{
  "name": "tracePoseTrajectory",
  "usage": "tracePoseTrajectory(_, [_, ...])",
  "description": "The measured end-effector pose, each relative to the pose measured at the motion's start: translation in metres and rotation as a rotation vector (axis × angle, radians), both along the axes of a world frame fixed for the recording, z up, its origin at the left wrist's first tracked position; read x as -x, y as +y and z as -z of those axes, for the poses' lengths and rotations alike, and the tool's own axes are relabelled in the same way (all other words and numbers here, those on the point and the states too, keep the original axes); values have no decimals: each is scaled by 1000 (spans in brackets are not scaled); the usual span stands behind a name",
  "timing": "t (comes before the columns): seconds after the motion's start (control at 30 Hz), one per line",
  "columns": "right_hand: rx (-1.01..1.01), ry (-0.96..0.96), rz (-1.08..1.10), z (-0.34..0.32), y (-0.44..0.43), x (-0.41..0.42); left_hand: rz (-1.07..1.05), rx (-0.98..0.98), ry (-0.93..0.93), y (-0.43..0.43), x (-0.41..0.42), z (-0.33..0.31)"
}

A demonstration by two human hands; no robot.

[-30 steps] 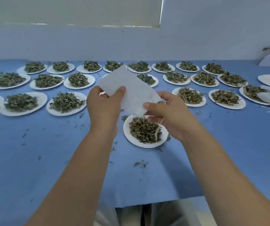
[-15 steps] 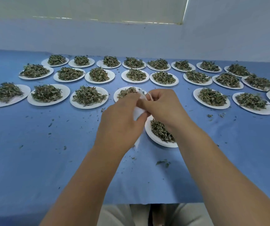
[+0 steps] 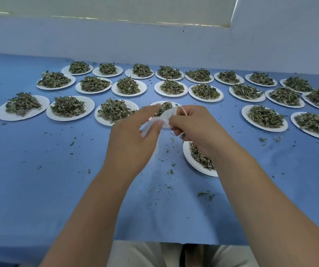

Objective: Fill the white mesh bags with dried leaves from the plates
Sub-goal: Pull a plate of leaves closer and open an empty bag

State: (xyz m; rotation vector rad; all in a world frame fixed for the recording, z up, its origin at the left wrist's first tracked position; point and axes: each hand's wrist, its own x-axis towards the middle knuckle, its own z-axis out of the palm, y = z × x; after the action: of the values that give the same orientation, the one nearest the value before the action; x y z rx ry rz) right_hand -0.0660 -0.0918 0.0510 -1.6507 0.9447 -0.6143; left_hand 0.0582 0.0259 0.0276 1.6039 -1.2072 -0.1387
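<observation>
At the far left of the blue-covered table [image 3: 39,189], white plates [image 3: 1,114] heaped with dried leaves [image 3: 23,104] formed three rows stretching across to the right edge, the back row close to the pale wall [image 3: 154,45]. Loose leaf crumbs [image 3: 204,194] lay scattered over the cloth in front of them. The left hand [image 3: 133,143] was raised over the middle of the table, its thumb and fingers [image 3: 155,125] pinched together on the left side of the white mesh bag [image 3: 164,118]. The bag hung crumpled between the two hands, above the table and in front of a front-row plate. The right hand [image 3: 195,128] gripped the bag's right side, fingers [image 3: 177,122] curled and clamped on the fabric, with a thin white cord [image 3: 182,109] looped above them. Under the right wrist sat the near plate [image 3: 191,160], apart from the rows and closer to the person, its leaves partly hidden by the forearm. Further right, more filled plates reached the frame's edge.
</observation>
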Motion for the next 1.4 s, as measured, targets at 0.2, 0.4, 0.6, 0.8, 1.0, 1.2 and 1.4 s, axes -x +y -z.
tracePoseTrajectory(0.2, [118, 73, -27, -2, 4, -12, -48, 74, -431, 2, -4, 5])
tracePoseTrajectory(0.4, [444, 267, 77, 1, -3, -21, 15, -100, -514, 2, -7, 7])
tracePoseTrajectory(0.6, [565, 180, 101, 1, 2, -34, -33, -141, -623, 3, -11, -2])
tracePoseTrajectory(0.8, [216, -53, 72, -11, -4, -38, -131, -284, -646, 3, -26, -10])
tracePoseTrajectory(1.0, [786, 90, 40, -10, 4, -43, -201, -147, -629, 1, -34, -17])
tracePoseTrajectory(1.2, [1394, 278, -45, -5, 15, -42, -157, -124, -649, -3, -42, -10])
tracePoseTrajectory(1.4, [762, 266, -357, -11, 2, -35, 24, -83, -340, 0, -44, -8])
